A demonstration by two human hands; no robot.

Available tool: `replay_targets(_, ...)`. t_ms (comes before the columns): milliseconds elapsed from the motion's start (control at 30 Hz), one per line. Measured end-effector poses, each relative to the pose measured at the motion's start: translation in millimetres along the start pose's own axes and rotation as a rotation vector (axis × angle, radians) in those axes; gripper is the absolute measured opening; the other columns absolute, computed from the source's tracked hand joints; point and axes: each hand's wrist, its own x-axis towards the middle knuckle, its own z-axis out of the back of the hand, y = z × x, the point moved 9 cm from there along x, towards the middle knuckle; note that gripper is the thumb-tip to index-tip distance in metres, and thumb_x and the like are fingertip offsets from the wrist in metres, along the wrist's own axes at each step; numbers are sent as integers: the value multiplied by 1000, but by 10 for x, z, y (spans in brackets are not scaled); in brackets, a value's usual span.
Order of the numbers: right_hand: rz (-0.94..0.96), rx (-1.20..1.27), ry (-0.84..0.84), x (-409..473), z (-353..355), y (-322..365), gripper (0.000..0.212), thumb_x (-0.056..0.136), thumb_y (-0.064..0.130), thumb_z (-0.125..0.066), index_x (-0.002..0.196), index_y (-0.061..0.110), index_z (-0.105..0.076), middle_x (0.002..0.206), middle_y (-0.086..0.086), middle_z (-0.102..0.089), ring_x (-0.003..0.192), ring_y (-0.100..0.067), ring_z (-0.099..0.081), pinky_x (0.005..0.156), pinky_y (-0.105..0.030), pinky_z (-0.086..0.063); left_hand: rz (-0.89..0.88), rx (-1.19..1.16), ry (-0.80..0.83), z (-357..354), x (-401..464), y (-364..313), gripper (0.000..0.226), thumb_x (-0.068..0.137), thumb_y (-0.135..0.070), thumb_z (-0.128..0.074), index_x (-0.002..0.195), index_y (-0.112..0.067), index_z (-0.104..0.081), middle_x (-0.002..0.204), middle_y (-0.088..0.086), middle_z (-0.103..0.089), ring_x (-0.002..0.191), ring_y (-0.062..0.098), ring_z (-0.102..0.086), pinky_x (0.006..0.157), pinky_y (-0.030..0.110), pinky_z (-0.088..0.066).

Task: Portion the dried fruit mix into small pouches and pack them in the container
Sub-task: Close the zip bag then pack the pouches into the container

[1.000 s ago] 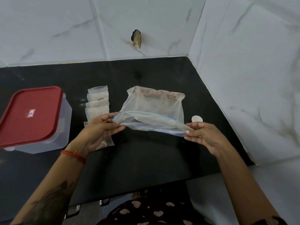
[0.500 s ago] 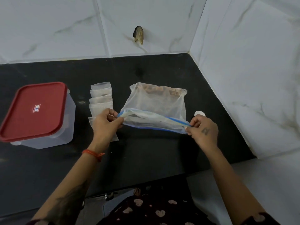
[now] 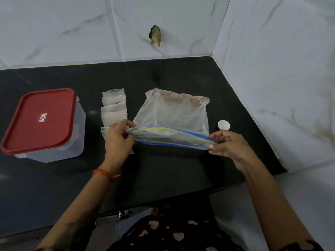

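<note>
A black table set in a white tiled corner, seen from above, described from left to right. At far left stands a clear plastic container with its red lid on. Just to its right a column of small pouches lies overlapped, running away from the viewer. Next comes the left hand, covering the nearest pouch, its fingers pinching the left end of a large zip bag. The bag's blue and yellow zip strip runs crosswise, left to right, held between both hands and lifted slightly toward the viewer. The body of the bag lies on the table beyond the strip, with the dried fruit mix heaped at its far edge, well away from either hand. The right hand pinches the strip's right end between thumb and fingertips. Just beyond that hand a small white disc rests on the table (what it is cannot be told). The strip's two lips appear slightly parted; judging from this, the bag's mouth faces the viewer and either hand would reach in away from the body to get at the fruit, the left being nearer the pouches.
</note>
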Motion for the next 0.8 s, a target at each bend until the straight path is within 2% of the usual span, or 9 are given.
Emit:
replay_targets(67,41,11,-94,-38,101,22,25,70,-16,-69,73,9,-68,79,-9,-65,75,-19,-65,68,-24,-59,62,-102,-36,35,-14,18,30,81,6,-63,78,-24,-57,82,-1,-57,71,15,-62,57,17,-53)
replay_targets(167,186,-337,-281,-78,169,83,27,65,-8,-76,60,17,-68,64,-1,-65,64,-13,-60,66,-17,-49,55,-15,-90,59,-54,-14,28,76,8,-67,75,-17,-55,72,-2,-56,65,8,-57,56,13,-44)
replay_targets(233,256,-535,-307,-89,106,114,27,64,-5,-74,57,20,-66,58,4,-64,60,-8,-58,63,-15,-42,22,52,-124,65,-79,-15,29,72,10,-67,71,-16,-54,66,2,-55,61,9,-52,57,13,-39)
replay_targets(300,256,-600,-270,-77,69,84,27,64,-5,-71,57,20,-65,56,7,-62,58,-6,-57,62,-15,-41,27,83,-111,47,-83,31,32,71,10,-67,67,-17,-51,59,2,-52,57,10,-49,54,13,-37)
replay_targets(367,173,-508,-177,-49,67,0,25,67,-8,-69,62,17,-65,59,2,-62,57,-9,-58,65,-21,-49,53,101,-57,14,-78,68,31,73,8,-67,66,-16,-49,59,2,-52,57,10,-49,51,11,-37)
replay_targets(433,48,-288,-43,-40,52,-105,23,72,-12,-67,71,11,-64,68,-6,-63,63,-14,-60,70,-27,-55,41,133,12,-10,-69,62,27,75,4,-68,68,-15,-51,63,1,-54,58,9,-52,51,9,-39)
replay_targets(533,-73,-66,82,-72,19,-171,18,77,-11,-67,85,5,-65,86,-13,-65,78,-20,-64,74,-26,-57,127,-46,137,-58,-61,105,19,80,-2,-68,75,-13,-53,72,3,-58,64,15,-60,55,20,-53)
replay_targets(633,-50,-14,31,-77,71,-149,16,79,-8,-66,86,6,-67,88,-13,-65,79,-17,-65,64,-19,-58,320,-390,266,-158,-130,152,15,82,-3,-66,79,-10,-54,80,9,-62,72,19,-65,61,27,-58)
replay_targets(800,87,-280,-162,-60,189,-79,13,75,5,-75,76,14,-66,73,-7,-66,60,-9,-61,49,-17,-49,209,-240,156,-24,-118,171,19,83,2,-63,81,-14,-54,90,4,-62,79,19,-68,59,23,-58)
